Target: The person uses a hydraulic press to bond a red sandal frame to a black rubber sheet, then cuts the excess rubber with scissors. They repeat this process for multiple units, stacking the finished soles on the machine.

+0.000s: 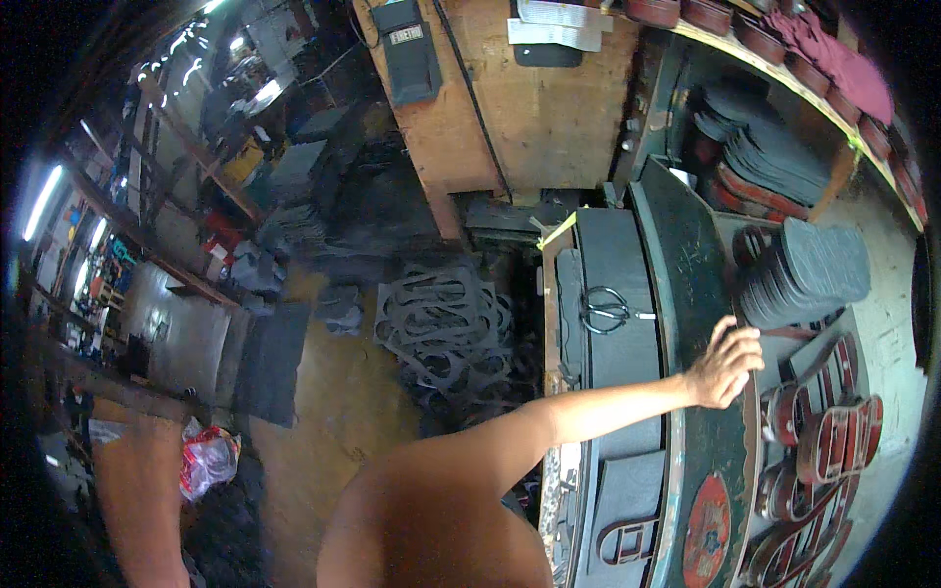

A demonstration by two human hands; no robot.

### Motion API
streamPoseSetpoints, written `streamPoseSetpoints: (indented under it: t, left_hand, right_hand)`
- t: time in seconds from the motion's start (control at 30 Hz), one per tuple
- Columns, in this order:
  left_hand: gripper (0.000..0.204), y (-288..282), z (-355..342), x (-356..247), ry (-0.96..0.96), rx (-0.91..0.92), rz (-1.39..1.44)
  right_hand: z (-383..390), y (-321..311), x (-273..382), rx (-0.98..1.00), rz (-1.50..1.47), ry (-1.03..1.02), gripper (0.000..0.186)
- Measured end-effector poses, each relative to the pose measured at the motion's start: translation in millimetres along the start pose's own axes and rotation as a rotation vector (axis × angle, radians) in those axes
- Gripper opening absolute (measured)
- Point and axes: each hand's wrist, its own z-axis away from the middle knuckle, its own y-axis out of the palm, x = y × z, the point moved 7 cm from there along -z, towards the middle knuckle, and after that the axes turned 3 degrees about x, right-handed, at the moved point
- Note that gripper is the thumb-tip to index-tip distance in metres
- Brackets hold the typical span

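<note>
My right arm reaches across to the right, and my right hand (pixel 725 365) rests at the edge of a dark green machine body (pixel 701 274). Its fingers are loosely bent and apart, with nothing seen between them. Just beyond the fingertips stands a stack of grey sole-shaped pieces (pixel 809 274). Below it lie several red-brown metal cutting dies (pixel 838 436). On the machine's bed, a dark looped metal tool (pixel 605 310) sits on a grey sheet (pixel 618 255). Another cutting die (pixel 627 541) lies nearer, by a second grey sheet (pixel 629 485). My left hand does not show.
Punched grey sheet scraps (pixel 441 314) heap on the floor left of the machine. A wooden panel (pixel 559 108) rises behind. A shelf (pixel 784 73) at upper right bears more dies and a pink cloth (pixel 833 59). A red-and-white plastic bag (pixel 209 461) lies at lower left.
</note>
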Motion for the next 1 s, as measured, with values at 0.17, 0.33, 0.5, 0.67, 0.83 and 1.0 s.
streamPoseSetpoints:
  t: [0.17,0.33,0.5,0.67,0.83,1.0]
  left_hand:
    - [0.03,-3,-1,0,-0.019,-0.015,0.021]
    - [0.029,-4,-1,1,-0.006,-0.045,0.036]
    - [0.027,-13,-4,0,-0.001,-0.066,0.041]
    - [0.027,-34,-17,-8,0.024,-0.126,0.012]
    - [0.024,-49,-31,-11,0.043,-0.17,0.0]
    - [0.024,-47,-37,-13,0.102,-0.193,-0.11]
  right_hand:
    - [3,9,10,-0.014,-0.098,0.036,0.083]
    - [3,2,1,-0.032,-0.127,0.074,0.08]
    - [2,-13,-12,-0.058,-0.196,0.131,0.078]
    - [-2,-28,-31,-0.088,-0.305,0.188,0.077]
    - [-32,-108,-80,-0.09,-0.136,0.134,0.075]
    - [-49,-182,-119,-0.191,0.228,-0.003,0.073]
